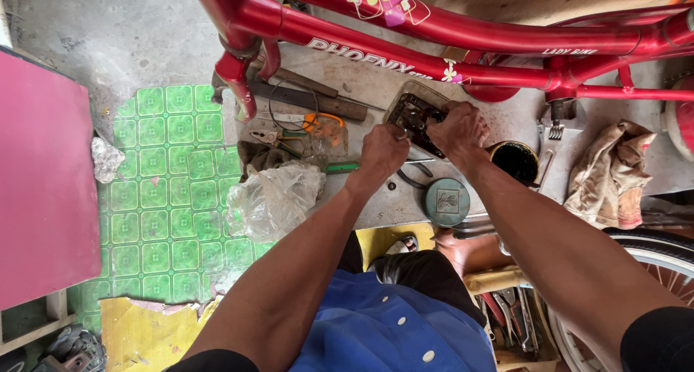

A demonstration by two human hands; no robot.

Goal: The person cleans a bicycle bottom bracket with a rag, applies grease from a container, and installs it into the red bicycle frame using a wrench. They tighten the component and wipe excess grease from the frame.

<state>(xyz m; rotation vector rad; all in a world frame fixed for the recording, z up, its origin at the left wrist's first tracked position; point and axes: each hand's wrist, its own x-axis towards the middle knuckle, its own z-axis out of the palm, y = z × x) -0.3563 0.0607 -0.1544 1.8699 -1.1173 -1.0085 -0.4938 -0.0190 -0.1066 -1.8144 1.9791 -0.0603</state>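
Observation:
A small clear plastic tray (410, 97) with dark greasy metal parts in it lies on the concrete floor under a red bicycle frame (463, 33). My right hand (457, 128) is closed over the parts at the tray's right side. My left hand (383, 151) is closed at the tray's near left corner, gripping something small that the fingers hide. Both forearms reach forward from my blue shirt.
A crumpled clear plastic bag (276, 197), pliers with orange handles (318, 122), a long dark flat bar (307, 99) and a green-handled tool (340, 167) lie left. A round teal tin lid (446, 201), a tin of black grease (515, 161), a dirty rag (611, 173), a bicycle wheel (650, 260).

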